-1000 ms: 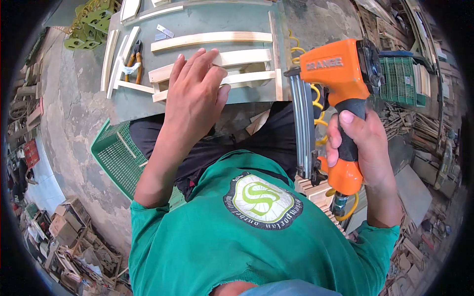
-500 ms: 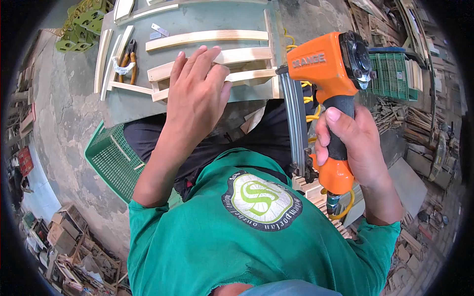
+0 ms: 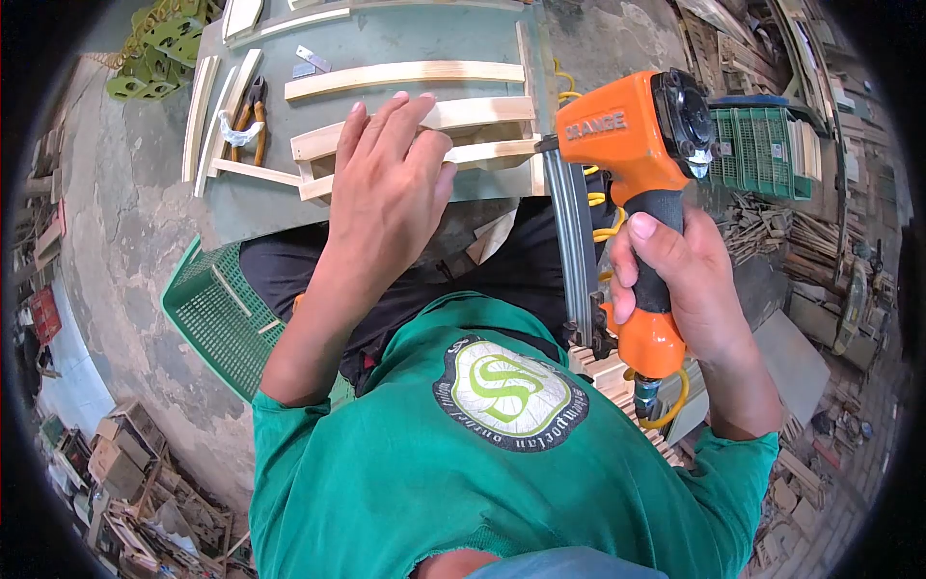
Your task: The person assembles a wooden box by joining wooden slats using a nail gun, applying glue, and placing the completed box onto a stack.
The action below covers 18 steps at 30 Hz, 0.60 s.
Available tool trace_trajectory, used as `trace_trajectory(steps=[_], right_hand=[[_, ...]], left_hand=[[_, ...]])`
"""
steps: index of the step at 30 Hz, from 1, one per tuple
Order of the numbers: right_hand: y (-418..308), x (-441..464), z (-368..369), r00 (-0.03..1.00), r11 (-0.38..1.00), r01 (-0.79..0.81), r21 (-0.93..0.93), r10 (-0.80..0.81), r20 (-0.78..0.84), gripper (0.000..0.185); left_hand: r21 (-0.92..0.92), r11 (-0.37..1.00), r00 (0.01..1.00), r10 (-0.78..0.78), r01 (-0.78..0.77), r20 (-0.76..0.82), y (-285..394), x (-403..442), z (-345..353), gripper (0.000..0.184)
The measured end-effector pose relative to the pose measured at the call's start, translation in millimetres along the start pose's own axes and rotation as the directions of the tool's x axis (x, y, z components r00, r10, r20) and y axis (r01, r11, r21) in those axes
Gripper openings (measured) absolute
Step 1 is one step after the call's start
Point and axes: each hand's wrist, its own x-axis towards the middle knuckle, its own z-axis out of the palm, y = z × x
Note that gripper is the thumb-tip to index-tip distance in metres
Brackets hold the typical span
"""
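A small wooden frame (image 3: 482, 113) with two curved rails lies at the near edge of the workbench (image 3: 280, 207). My left hand (image 3: 386, 179) rests over its left part, fingers apart across the rails; whether the fingertips grip a rail is hard to see. My right hand (image 3: 670, 261) is wrapped round the black handle of an orange nail gun (image 3: 608, 125). The gun's nose is at the right end of the frame's near rail, seemingly touching it. A loose curved wooden strip (image 3: 405, 77) lies beyond the frame.
Pliers (image 3: 253, 121) and thin wooden strips (image 3: 201, 116) lie on the bench's left. A green basket (image 3: 217, 309) stands below left. A yellow coiled hose (image 3: 600, 227) hangs behind the gun. Another green crate (image 3: 762, 150) and scrap wood are at the right.
The nail gun has moved left, bringing its nose to the right end of the frame. My left hand has stayed over the rails.
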Motion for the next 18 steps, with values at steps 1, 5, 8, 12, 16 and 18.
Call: trace_trajectory(steps=[1, 5, 8, 12, 16, 18], right_hand=[[0.1, 0.2, -0.1, 1.000, 1.000, 0.003, -0.004, -0.003, 0.002, 0.028], [1.4, 0.7, -1.1, 1.000, 0.999, 0.019, -0.041, -0.018, 0.018, 0.028], [0.8, -2.4, 1.9, 1.000, 1.000, 0.017, -0.017, -0.017, -0.014, 0.027], [-4.1, -10.4, -0.2, 0.998, 0.998, 0.047, -0.031, -0.048, -0.035, 0.030], [-12.0, -5.8, -4.4, 0.972, 0.969, 0.202, -0.144, -0.216, -0.090, 0.038], [-14.6, 12.4, -16.5, 0.959, 0.917, 0.234, -0.323, -0.272, -0.078, 0.040]], left_hand=[[0.000, 1.000, 1.000, 0.001, -0.001, 0.000, 0.1, 0.2, -0.1, 0.021], [0.000, 1.000, 1.000, -0.002, 0.002, 0.003, 0.2, 0.4, -0.9, 0.021], [0.002, 1.000, 1.000, -0.001, 0.001, 0.000, 0.0, 0.9, 0.0, 0.021], [0.005, 1.000, 1.000, -0.007, 0.006, 0.008, 0.3, 0.8, -1.2, 0.022], [-0.003, 1.000, 1.000, -0.004, 0.004, 0.020, 1.9, 1.7, -3.0, 0.022], [-0.015, 1.000, 1.000, -0.019, 0.019, 0.009, 2.9, 1.4, -4.5, 0.022]])
